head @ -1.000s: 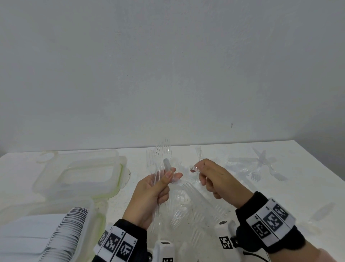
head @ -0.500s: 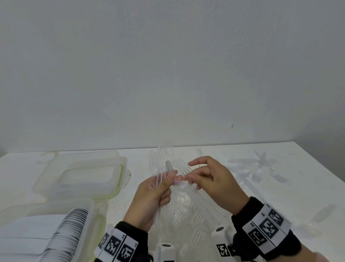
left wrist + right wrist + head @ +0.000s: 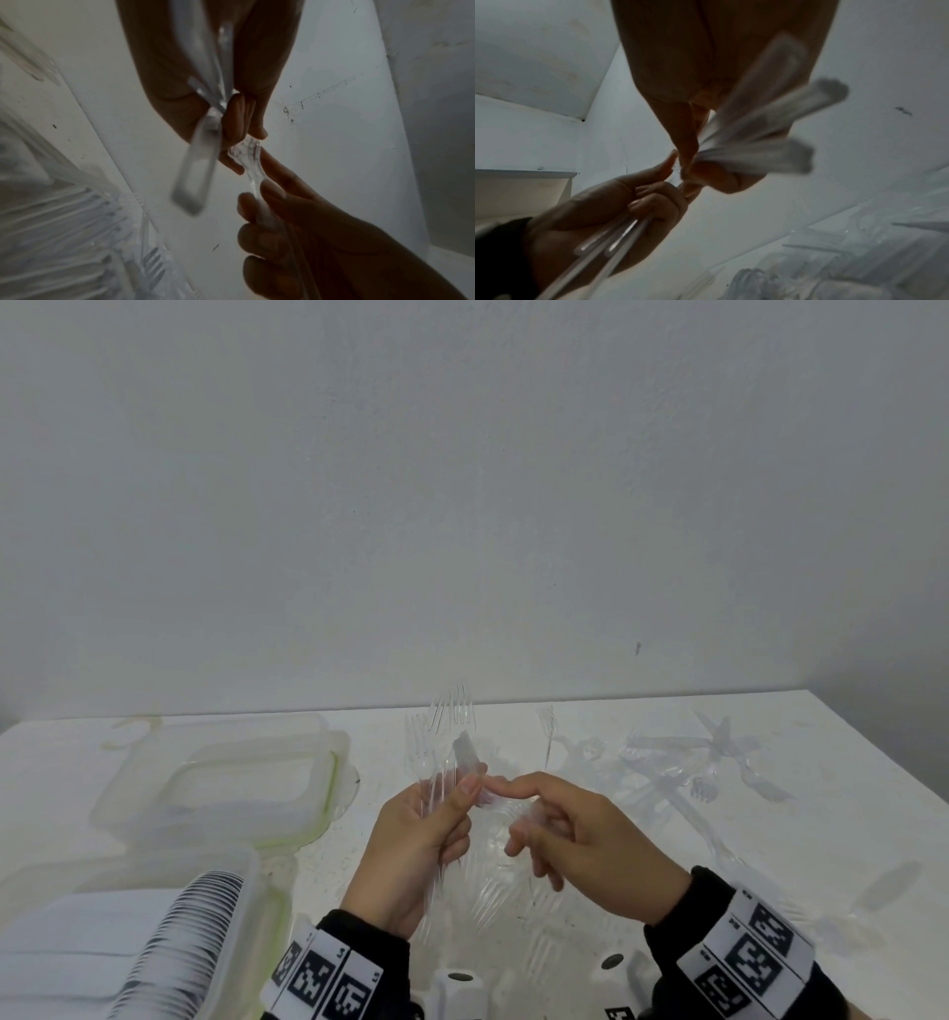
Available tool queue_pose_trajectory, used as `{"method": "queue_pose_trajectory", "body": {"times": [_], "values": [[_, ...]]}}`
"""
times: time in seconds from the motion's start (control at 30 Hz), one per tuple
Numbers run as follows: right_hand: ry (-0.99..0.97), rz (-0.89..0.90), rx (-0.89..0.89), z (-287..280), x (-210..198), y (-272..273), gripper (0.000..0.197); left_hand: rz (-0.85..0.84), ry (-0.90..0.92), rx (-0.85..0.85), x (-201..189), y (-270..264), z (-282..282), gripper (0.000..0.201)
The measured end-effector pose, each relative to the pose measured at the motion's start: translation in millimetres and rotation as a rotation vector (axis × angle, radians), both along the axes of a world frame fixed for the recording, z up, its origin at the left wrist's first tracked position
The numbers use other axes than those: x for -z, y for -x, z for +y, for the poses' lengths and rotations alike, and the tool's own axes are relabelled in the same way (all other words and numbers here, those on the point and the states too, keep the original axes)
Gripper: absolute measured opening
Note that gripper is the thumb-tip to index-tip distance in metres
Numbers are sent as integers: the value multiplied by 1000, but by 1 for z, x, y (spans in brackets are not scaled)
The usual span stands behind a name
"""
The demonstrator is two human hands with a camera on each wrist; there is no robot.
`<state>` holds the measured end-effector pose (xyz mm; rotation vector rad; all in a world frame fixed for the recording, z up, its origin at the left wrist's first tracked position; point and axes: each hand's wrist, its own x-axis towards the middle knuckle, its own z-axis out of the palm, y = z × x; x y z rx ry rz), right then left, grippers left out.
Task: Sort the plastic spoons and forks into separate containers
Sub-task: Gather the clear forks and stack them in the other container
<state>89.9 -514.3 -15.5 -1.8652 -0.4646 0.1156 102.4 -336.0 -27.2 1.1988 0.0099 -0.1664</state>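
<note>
Nearby, loose forks (image 3: 703, 762) right, lidded container (image 3: 226, 778) left — left hand (image 3: 411, 845) gripping fork bundle (image 3: 447, 737), right hand (image 3: 580, 845) pinching one.

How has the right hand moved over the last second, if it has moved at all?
Yes. The right hand has shifted left, away from the loose forks on the table, and now meets the left hand holding its bunch of forks.

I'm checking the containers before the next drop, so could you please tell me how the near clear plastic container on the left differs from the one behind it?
The near clear plastic container holds a dense row of stacked white spoons; the far clear plastic container shows no such stack. The near one is cut off by the frame edge; the far one is fully visible. Both are rectangular, translucent and green-sealed.
</note>
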Motion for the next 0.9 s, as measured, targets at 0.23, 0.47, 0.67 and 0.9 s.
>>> {"method": "queue_pose_trajectory", "body": {"times": [0.23,0.47,0.67,0.9], "values": [[-82,-66,92,-9,-3,-3,42,-37,-34,-23,-2,0,0,45],[-162,-73,148,-12,-6,-11,44,-19,33,-55,-2,0,-2,32],[-129,-80,192,-5,-13,-17,41,25,142,26,-3,0,-1,38],[-103,-79,303,7,-45,-54,46,29,71,147,-4,6,-8,37]]}}
